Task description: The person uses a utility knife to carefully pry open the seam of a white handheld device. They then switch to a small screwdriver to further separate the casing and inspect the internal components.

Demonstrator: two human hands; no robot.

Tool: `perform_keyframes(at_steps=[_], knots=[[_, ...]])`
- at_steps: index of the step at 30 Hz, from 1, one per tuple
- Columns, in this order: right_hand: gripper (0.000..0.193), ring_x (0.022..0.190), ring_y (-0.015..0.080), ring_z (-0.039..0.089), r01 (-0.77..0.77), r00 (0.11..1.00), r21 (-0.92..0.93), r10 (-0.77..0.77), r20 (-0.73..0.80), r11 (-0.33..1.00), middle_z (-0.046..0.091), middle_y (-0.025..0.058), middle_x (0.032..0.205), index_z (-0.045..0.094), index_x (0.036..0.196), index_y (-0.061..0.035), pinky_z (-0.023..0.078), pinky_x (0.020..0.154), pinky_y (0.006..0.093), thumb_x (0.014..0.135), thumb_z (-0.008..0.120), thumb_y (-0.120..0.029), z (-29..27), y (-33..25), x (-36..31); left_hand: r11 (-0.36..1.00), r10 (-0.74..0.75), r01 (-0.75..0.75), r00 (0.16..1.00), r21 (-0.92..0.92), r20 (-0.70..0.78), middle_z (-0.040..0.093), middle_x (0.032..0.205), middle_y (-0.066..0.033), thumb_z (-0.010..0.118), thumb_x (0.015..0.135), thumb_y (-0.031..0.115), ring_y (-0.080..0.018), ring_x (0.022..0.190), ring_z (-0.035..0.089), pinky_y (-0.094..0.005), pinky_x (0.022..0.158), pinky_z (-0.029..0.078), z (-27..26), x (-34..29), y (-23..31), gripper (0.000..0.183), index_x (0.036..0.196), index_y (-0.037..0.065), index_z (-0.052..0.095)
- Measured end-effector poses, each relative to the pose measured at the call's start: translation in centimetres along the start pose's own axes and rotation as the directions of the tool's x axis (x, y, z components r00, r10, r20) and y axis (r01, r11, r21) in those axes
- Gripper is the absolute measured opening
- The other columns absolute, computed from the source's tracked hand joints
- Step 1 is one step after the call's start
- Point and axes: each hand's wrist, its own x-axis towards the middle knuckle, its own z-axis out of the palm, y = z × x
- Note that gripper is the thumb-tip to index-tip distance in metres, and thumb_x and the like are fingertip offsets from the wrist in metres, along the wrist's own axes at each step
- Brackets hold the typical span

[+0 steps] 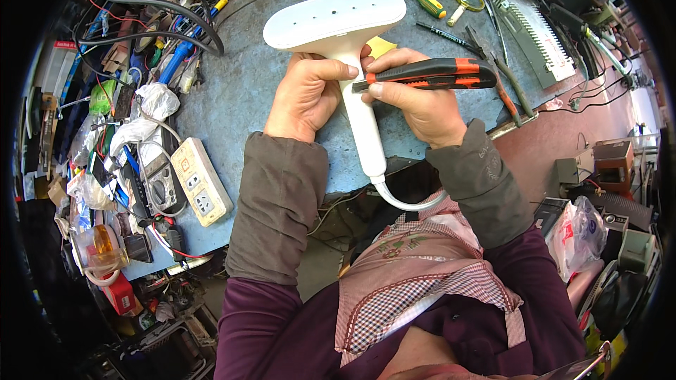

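White handheld steamer has its neck in the curled left grip, the right grip pinches a black-and-red utility knife, and faint lettering marks the right sleeve.

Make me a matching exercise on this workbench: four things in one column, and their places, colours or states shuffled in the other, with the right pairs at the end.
Things
1. White appliance
2. Utility knife
3. Power strip
4. Screwdriver

Places, colours or states
A. Lying beside the multimeter
B. Yellow and green handle
C. Gripped by the left hand, with a cord at its lower end
D. Black and orange-red, in the right hand

Right pairs: 1-C, 2-D, 3-A, 4-B
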Motion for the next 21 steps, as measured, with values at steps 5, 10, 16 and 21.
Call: perform_keyframes(at_steps=[5, 10, 16, 21], knots=[[0.026, 0.098, 0.0203, 0.078, 0.065, 0.998, -0.035, -0.065, -0.002, 0.997, 0.076, 0.0118, 0.106, 0.069, 0.118, 0.0021, 0.062, 0.09, 0.0323, 0.092, 0.076, 0.0, -0.1, 0.0, 0.0, 1.0, 0.028, -0.027, 0.997, -0.017, 0.071, 0.07, 0.125, -0.0192, 0.064, 0.072, -0.022, -0.0336, 0.118, 0.069, -0.0435, 0.105, 0.058, 0.0, -0.1, -0.1, 0.065, 0.135, -0.005, 0.061], [0.025, 0.096, 0.0185, 0.073, 0.233, 0.972, -0.198, -0.23, 0.042, 0.952, 0.074, 0.0101, 0.104, 0.072, 0.113, 0.0003, 0.058, 0.088, 0.0327, 0.089, 0.078, -0.001, -0.4, 0.3, 0.1, 1.0, 0.013, -0.014, 0.996, 0.016, 0.085, 0.069, 0.129, -0.018, 0.067, 0.072, -0.021, -0.032, 0.119, 0.069, -0.0427, 0.105, 0.058, 0.3, -0.2, 0.0, 0.066, 0.136, -0.004, 0.061], [0.022, 0.098, 0.0189, 0.067, 0.44, 0.897, -0.424, -0.412, 0.163, 0.791, 0.071, 0.0095, 0.105, 0.075, 0.106, -0.001, 0.054, 0.087, 0.035, 0.085, 0.08, -0.004, -0.7, -0.2, 0.2, 0.999, -0.021, 0.017, 0.994, 0.043, 0.105, 0.07, 0.127, -0.0166, 0.07, 0.072, -0.021, -0.0307, 0.119, 0.069, -0.0419, 0.105, 0.058, 0.0, -0.2, 0.0, 0.066, 0.135, -0.004, 0.062], [0.022, 0.098, 0.0166, 0.068, 0.28, 0.96, -0.249, -0.278, 0.045, 0.927, 0.071, 0.0077, 0.106, 0.072, 0.108, 0.0003, 0.055, 0.088, 0.0333, 0.087, 0.077, -0.005, -0.6, -0.2, -0.5, 0.998, -0.04, 0.032, 0.99, 0.061, 0.135, 0.072, 0.127, -0.0166, 0.069, 0.071, -0.021, -0.0304, 0.12, 0.07, -0.0415, 0.106, 0.057, 0.0, -0.3, -0.3, 0.067, 0.135, -0.004, 0.063]])
